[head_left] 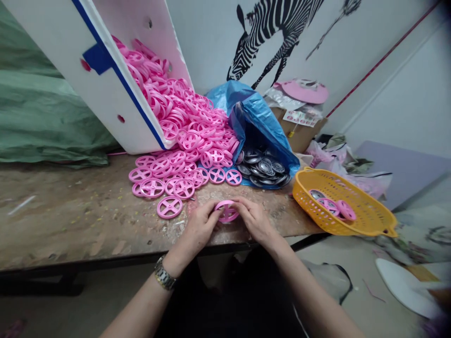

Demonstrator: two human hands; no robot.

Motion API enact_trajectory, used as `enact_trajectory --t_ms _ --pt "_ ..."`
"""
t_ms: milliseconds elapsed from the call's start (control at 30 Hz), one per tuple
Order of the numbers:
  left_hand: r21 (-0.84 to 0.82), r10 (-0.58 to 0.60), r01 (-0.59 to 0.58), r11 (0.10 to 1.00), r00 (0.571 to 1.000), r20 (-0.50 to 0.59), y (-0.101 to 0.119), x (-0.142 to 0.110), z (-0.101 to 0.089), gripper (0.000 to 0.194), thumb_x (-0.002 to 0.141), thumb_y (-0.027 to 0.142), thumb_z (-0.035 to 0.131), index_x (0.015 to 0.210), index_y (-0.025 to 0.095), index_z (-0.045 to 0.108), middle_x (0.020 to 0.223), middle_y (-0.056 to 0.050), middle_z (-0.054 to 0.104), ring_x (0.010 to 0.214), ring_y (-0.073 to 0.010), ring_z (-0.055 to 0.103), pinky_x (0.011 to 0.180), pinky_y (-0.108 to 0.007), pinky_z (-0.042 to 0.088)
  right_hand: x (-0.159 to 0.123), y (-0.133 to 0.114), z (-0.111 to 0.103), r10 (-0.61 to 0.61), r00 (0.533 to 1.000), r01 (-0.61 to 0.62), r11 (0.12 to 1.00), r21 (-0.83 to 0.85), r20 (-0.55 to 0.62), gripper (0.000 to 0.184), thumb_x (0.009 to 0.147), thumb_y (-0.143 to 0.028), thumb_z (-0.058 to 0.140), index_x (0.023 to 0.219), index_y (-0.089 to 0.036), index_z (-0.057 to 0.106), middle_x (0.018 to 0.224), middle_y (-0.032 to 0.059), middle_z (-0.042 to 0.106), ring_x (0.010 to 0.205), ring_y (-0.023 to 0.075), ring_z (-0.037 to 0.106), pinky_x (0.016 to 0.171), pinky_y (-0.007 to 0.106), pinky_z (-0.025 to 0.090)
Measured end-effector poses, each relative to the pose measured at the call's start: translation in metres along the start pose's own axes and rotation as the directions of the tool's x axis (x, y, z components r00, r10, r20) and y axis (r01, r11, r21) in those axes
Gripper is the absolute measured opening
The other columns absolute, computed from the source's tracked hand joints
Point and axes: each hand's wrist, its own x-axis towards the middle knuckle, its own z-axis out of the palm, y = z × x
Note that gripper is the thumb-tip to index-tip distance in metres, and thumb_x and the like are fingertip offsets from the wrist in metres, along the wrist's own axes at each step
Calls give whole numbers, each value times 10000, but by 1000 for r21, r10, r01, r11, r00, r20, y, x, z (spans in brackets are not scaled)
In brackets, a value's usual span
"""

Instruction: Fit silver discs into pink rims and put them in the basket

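- Pink wheel [228,218], held at the front edge of the table [88,211].
- Left hand [203,219] pinching its left side.
- Right hand [256,218] pinching its right side.
- Yellow basket [369,224] to the right.

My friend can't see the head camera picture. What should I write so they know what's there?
The left hand and right hand hold a pink spoked wheel near the edge of a worn workbench. Beyond, more pink wheels spill from a white box, beside a blue plastic bag of dark discs; a yellow basket sits at right.
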Motion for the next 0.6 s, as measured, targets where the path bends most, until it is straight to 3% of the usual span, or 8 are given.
enact_trajectory --t_ms 67,167,267,333,600 --pt "-96 -106 104 990 994 -17 0 0 2 287 894 391 531 1017 165 655 707 -12 662 537 -156 625 538 -268 524 12 2 -11 -17 997 14 999 -44 -70 292 978 -370 460 1039 -210 696 1002 34 733 920 190 666 829 299 474" --pt "-150 -174 166 975 984 -42 0 1 1 292 857 412 568 972 157 653 601 14 623 494 -142 614 497 -235 513 40 11 -35 -124 973 58 949 -311 -197 233 936 -329 533 1034 -196 698 1028 66 725 954 222 651 867 333 462" --pt "-152 -185 175 973 981 -51 -2 1 1 299 849 420 567 959 155 651 572 22 609 484 -139 612 485 -226 504 72 23 -59 -200 949 6 786 -618 -245 226 921 -243 525 1047 -175 701 1073 109 704 1021 260 613 905 362 443" --pt "-142 -174 167 976 984 -44 -4 0 1 292 858 419 555 953 160 649 576 22 607 488 -137 612 484 -224 497 90 30 -68 -191 949 -57 676 -735 -249 244 927 -220 505 1067 -173 699 1096 118 691 1032 268 592 887 361 440" --pt "-94 -143 140 986 989 -30 -6 -3 3 248 880 397 534 907 176 643 599 5 616 518 -154 620 507 -238 475 140 40 -68 -132 966 -149 419 -896 -223 264 930 -265 510 1117 -193 683 1172 141 636 1068 297 514 747 355 413"
